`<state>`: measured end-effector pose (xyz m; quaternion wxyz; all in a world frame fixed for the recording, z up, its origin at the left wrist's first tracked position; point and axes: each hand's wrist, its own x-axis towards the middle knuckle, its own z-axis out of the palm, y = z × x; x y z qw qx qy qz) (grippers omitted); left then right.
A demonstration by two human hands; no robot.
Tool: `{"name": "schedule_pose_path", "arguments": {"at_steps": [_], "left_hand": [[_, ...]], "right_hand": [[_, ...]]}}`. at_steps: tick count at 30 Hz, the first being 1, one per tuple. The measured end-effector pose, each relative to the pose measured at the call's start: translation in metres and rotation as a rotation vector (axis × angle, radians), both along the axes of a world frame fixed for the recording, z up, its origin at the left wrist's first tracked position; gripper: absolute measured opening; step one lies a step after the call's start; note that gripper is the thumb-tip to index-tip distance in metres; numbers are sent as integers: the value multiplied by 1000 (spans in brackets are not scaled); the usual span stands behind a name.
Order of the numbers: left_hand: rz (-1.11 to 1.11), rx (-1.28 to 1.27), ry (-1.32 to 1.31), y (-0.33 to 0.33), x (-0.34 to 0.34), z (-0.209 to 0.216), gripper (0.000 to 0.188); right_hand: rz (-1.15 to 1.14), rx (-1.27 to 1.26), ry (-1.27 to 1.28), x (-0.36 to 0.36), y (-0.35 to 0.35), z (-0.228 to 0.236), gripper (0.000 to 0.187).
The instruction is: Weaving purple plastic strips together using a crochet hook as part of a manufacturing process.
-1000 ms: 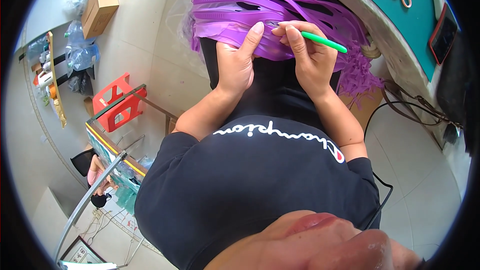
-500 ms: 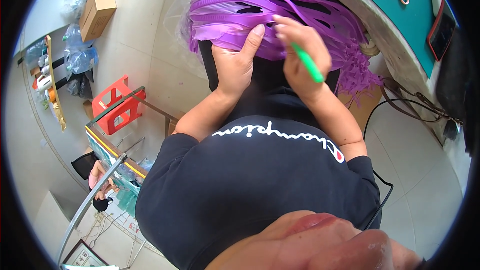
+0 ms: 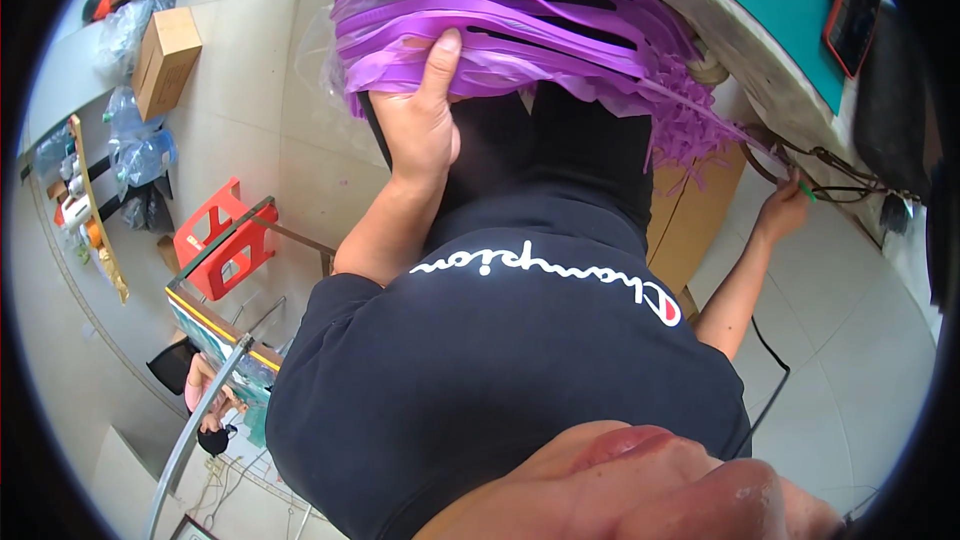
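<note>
Near the teal tabletop [image 3: 780,18], the gripped green tool [image 3: 808,194] is mostly hidden

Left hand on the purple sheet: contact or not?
Touching. The head view shows the left hand at the near edge of the purple sheet, thumb lying on top, other fingers hidden beneath.

The strips [image 3: 540,65] are purple; the tool [image 3: 808,192], green; the shirt [image 3: 510,370], black (its lettering [image 3: 548,260] white and red). Stool [image 3: 212,282], red; mat [image 3: 800,40], teal.
</note>
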<state>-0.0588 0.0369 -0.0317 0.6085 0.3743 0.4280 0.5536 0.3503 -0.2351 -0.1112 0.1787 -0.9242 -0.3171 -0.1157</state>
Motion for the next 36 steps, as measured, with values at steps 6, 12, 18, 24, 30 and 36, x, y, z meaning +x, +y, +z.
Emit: {"name": "schedule_pose_path", "arguments": {"at_steps": [6,12,18,24,30,36], "left_hand": [[-54,-73,-9,4,-6,19,29],[-473,-66,327,-12,-23,26,30],[-295,-248,204,-9,-25,30,21],[-255,-319,-37,-17,-35,21,24],[-242,-513,-370,-21,-19,39,24],[-276,-669,-331,-19,-22,18,22]], "right_hand": [[-142,-41,-11,19,-31,5,24],[215,258,539,-75,60,32,19],[898,582,1199,-191,151,67,11],[1044,623,1242,-229,189,72,12],[1112,592,1669,-240,195,55,15],[1476,216,1700,-232,187,77,10]]}}
